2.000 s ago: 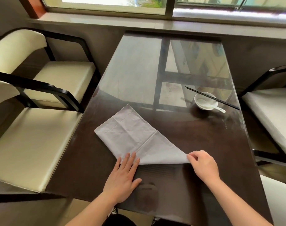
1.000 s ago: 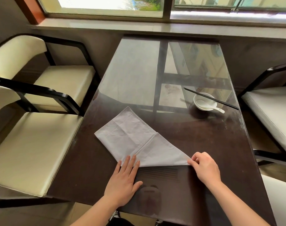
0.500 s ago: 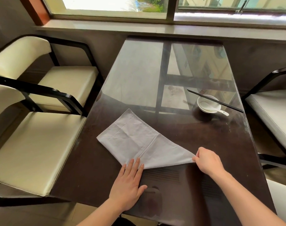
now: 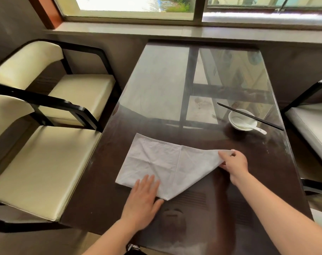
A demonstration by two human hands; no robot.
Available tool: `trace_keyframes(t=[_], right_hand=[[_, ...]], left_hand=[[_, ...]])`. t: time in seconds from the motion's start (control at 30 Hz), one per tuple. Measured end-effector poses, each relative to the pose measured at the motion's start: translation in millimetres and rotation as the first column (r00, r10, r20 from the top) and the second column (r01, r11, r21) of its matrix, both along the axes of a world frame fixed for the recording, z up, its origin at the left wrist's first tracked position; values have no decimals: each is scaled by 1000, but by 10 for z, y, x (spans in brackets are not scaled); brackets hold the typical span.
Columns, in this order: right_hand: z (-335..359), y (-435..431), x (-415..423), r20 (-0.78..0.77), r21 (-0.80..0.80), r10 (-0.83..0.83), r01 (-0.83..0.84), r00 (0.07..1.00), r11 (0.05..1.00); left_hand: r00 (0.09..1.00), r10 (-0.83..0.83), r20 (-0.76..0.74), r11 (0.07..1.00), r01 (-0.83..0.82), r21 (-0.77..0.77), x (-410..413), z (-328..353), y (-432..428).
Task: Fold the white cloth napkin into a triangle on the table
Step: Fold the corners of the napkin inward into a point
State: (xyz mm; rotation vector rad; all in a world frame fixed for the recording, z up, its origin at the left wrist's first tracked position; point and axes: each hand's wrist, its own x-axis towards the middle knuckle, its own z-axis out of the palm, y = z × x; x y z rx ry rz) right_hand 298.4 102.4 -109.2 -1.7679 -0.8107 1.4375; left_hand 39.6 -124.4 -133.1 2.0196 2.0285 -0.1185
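The white cloth napkin [image 4: 163, 164] lies on the dark glass-topped table [image 4: 257, 181], near its front left. My left hand [image 4: 142, 197] rests flat with straight fingers on the napkin's near edge, pinning it down. My right hand [image 4: 234, 163] pinches the napkin's right corner between thumb and fingers and holds it a little above the table. The cloth stretches from that raised corner down to a point at the near edge beside my left hand.
A small white bowl [image 4: 242, 120] with a white spoon [image 4: 257, 129] and black chopsticks [image 4: 248, 115] laid across it sits at the table's right. Cream chairs [image 4: 46, 166] stand left, another chair [image 4: 314, 124] right. A window sill [image 4: 174, 30] runs behind.
My right hand has lifted the pinched corner and carried it up and away from me, swinging the napkin's right part round. My left hand stays pressing the near edge.
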Motion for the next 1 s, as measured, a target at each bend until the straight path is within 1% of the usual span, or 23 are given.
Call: trace_keyframes(t=[0.07,0.13,0.17,0.2,0.23,0.3,0.33,0.4,0.5,0.63,0.73,0.83,0.9,1.0], right_hand=[[-93,-88,-84,26,-13,-42,42,999,999],[-157,-103,-150,160,-13,-47,49,986,999],[-152,-68,-181,256,-3,-17,19,966,1000],[-120,-14,-213,345,7,17,-21,938,1000],[-89,62,-243,402,22,48,-62,914,998],[-32,270,-305,445,53,96,-134,890,990],[-12,386,-337,461,63,121,-168,879,984],[-19,637,-413,457,84,160,-222,875,971],[20,894,-598,400,105,191,-252,896,962],[-38,896,-702,332,57,204,-236,921,970],[-146,596,-676,362,10,226,-246,904,969],[-252,342,-639,371,-25,244,-253,896,967],[-226,315,-647,451,-21,283,-307,846,952],[-89,459,-735,538,14,323,-392,779,920]], left_hand=[[984,178,-31,984,-177,19,-259,28,92],[948,316,-16,949,-316,15,-473,92,127],[941,338,-8,941,-338,-20,-547,102,133],[945,327,1,944,-327,-33,-593,105,124],[953,302,14,953,-301,-34,-611,103,105],[968,251,16,967,-250,-41,-582,85,41],[973,229,-7,972,-229,-48,-556,68,-9],[979,196,-48,978,-199,-60,-484,53,-107],[982,181,-47,979,-184,-89,-342,83,-199],[992,111,-55,994,-112,-11,-298,115,-250],[998,62,-11,997,-62,38,-410,120,-199],[1000,20,3,990,-20,139,-496,78,-120],[1000,7,-4,980,-6,197,-536,51,-80],[997,-41,-72,970,57,236,-568,40,-53]])
